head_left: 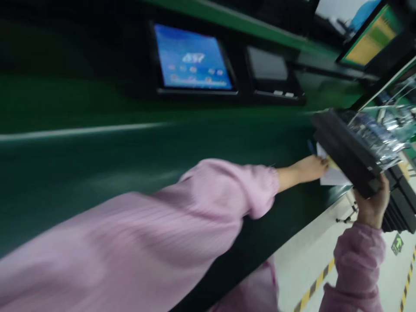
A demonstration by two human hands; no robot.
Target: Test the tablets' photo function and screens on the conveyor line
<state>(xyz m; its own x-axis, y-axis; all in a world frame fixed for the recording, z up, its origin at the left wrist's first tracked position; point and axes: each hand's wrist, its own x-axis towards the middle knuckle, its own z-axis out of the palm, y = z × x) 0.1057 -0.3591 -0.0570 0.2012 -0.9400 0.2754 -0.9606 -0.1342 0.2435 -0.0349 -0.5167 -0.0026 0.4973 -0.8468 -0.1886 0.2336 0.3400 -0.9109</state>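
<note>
Dark green tabletop (130, 147): smooth, matte, pale stripe along it; bare stretch left of the black tray (351, 151). Behind it, lit tablet (193, 58) and dark tablet (268, 67). Tray: rigid, rectangular, carrying glossy plastic-bagged parts (380, 130), overhanging the tabletop's edge above pale floor (312, 255) with yellow-black tape. Right hand (372, 203): fingers grip tray's underside. Left hand (307, 169): fingers rest on white paper (333, 175) beneath tray; their spread is unclear.

Pink sleeve (195, 203); black tray (351, 156); white paper (331, 173); dark green bench (130, 147); far-left blue screen (191, 58); yellow-black striped floor tape (313, 288)
</note>
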